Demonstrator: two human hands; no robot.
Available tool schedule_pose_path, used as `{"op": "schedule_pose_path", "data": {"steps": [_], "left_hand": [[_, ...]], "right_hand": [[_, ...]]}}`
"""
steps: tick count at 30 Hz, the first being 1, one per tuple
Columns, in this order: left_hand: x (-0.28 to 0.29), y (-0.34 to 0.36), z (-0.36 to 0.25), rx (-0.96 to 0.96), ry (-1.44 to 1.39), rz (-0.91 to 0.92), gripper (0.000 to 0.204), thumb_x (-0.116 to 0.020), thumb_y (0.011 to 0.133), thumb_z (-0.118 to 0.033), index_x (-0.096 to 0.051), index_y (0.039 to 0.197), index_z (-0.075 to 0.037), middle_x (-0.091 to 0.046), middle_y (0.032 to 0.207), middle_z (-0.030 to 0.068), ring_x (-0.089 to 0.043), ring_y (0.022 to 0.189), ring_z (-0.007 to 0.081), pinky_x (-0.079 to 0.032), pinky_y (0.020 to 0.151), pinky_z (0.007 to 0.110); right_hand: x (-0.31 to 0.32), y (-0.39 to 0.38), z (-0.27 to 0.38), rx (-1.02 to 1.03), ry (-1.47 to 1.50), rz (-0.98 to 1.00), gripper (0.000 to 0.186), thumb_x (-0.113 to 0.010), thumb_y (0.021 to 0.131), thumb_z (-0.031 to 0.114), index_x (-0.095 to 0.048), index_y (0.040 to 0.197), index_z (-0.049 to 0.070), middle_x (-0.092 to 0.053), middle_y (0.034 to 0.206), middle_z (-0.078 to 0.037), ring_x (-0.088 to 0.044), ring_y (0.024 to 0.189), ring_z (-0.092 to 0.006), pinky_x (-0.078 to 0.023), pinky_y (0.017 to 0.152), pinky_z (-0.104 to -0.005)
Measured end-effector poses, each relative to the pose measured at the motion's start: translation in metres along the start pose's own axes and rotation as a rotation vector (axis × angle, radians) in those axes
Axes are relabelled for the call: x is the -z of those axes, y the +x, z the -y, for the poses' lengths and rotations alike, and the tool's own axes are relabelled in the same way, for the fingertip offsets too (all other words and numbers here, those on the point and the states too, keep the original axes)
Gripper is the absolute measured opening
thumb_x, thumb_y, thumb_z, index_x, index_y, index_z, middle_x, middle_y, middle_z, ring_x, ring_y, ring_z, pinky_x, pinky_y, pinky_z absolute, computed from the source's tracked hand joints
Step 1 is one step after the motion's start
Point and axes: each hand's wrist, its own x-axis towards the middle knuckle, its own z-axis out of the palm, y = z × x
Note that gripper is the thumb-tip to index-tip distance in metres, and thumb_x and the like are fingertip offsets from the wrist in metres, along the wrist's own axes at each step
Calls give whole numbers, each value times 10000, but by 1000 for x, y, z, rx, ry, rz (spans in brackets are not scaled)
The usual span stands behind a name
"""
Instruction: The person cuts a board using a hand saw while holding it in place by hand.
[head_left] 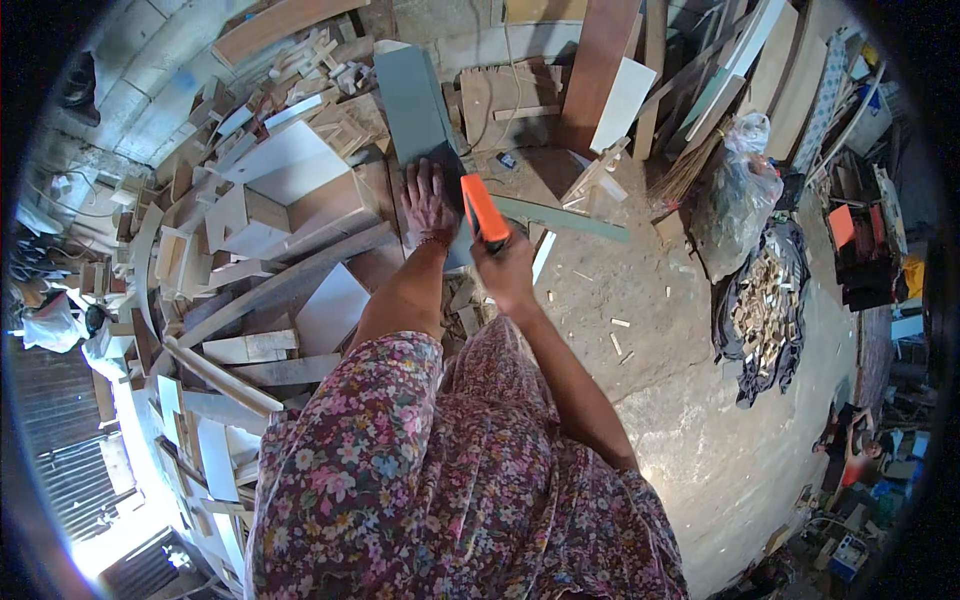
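My left hand [430, 203] lies flat with its fingers apart on the dark near part of a long grey-green board [413, 100]. Just right of it, my right hand [505, 268] is closed round the orange-and-black handle [484, 208] of what looks like a handsaw. Its blade cannot be made out from here. Beyond the handle, a thin grey-green strip [575, 219] of wood reaches out to the right. A narrow white strip [543, 257] lies beside my right hand.
Boards, box-like wooden pieces [300, 200] and offcuts crowd the left. Tall planks [600, 70] lean at the back. On the right stand a clear plastic bag [740, 205] and a dark sack spread with wood scraps [765, 310]. Small chips dot the concrete floor [700, 430].
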Motion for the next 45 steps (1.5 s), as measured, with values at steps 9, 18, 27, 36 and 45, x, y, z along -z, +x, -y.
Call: {"op": "schedule_pose_path", "data": {"steps": [9, 18, 27, 36, 45], "left_hand": [[-9, 1, 1, -92, -89, -286, 485, -500, 745, -180, -438, 1218, -93, -347, 1335, 89, -256, 1278, 292, -247, 1003, 471], [8, -1, -8, -57, -66, -86, 491, -425, 797, -202, -400, 1269, -67, -262, 1401, 106, -212, 1301, 313, -167, 1041, 486], [-5, 1, 2, 4, -55, -86, 530, -457, 801, -259, -365, 1294, -88, -271, 1396, 84, -181, 1315, 280, -202, 1025, 468], [-1, 0, -2, -91, -139, -204, 511, -486, 761, -198, -410, 1250, -70, -325, 1344, 102, -232, 1284, 309, -211, 1022, 464], [4, 3, -1, -85, -47, -98, 512, -435, 777, -212, -404, 1258, -42, -279, 1383, 117, -189, 1310, 296, -178, 1037, 481]], "right_hand": [[49, -64, 42, -159, 129, 32, 237, -546, 682, -30, -542, 917, 2, -557, 711, -75, -535, 681, -115, -440, 633, -271], [8, -10, 20, -216, -12, 88, 253, -581, 689, 21, -549, 937, -15, -582, 677, -138, -575, 617, -157, -455, 594, -299], [14, -28, 41, -121, -60, 5, 234, -588, 697, 18, -536, 921, -26, -574, 662, -140, -556, 594, -161, -444, 581, -290], [51, -62, 34, -173, 157, 71, 277, -566, 726, -6, -553, 1003, -18, -572, 711, -45, -514, 654, -80, -431, 598, -238], [-5, 20, -27, -82, 81, 42, 205, -573, 723, 57, -565, 916, -10, -557, 616, -92, -533, 614, -95, -432, 553, -295]]}}
